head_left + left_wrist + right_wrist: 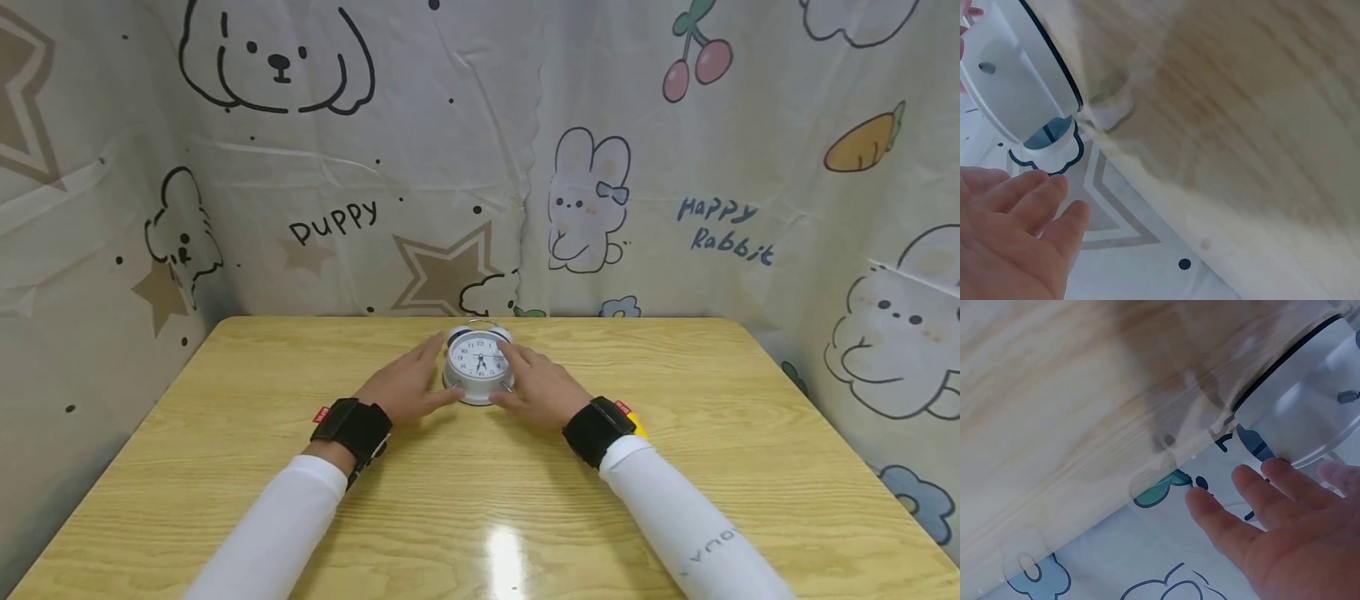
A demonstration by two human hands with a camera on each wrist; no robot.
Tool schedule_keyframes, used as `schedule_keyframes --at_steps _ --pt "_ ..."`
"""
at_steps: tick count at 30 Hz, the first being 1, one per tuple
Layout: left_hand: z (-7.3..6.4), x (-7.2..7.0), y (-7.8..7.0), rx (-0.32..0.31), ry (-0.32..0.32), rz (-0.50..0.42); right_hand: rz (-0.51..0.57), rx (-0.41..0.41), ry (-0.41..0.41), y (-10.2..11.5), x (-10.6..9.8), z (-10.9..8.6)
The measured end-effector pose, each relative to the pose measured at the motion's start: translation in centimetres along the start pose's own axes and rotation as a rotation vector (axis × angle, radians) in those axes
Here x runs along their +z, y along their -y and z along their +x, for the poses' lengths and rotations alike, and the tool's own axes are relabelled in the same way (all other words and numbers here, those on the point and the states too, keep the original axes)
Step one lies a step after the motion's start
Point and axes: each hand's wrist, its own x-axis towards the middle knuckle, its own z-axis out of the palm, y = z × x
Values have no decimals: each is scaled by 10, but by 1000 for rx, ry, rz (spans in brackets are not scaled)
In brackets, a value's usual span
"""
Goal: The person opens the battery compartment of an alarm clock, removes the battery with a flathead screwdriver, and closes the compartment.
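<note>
A white twin-bell alarm clock (pixel 481 357) with a round numbered dial stands near the far edge of the wooden table, its face towards me. On its left side is my left hand (pixel 405 385), fingers fairly straight and thumb by the clock's base. My right hand (pixel 542 388) mirrors it on the other side, its fingers overlapping the rim of the dial in the head view. The left wrist view shows relaxed fingers (pixel 1035 206) beside a bell of the clock (pixel 1019 69). In the right wrist view, spread fingers (pixel 1279 494) reach along the clock's casing (pixel 1304 387).
The wooden table (pixel 495 475) has a light grain and rounded far corners. Behind it and at both sides hangs a printed curtain (pixel 450 150) with puppies, rabbits and stars. Each wrist wears a black strap (pixel 352 429).
</note>
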Motion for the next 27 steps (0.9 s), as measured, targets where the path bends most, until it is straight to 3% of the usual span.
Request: schedule_keyframes --at_steps 9,16,27 --pt "0 2 -13 41 56 -6 -21 9 3 1 3 2" --pt "5 5 -22 33 69 23 14 -4 18 3 6 4" --pt "11 7 -23 -14 67 35 31 4 54 0 7 9"
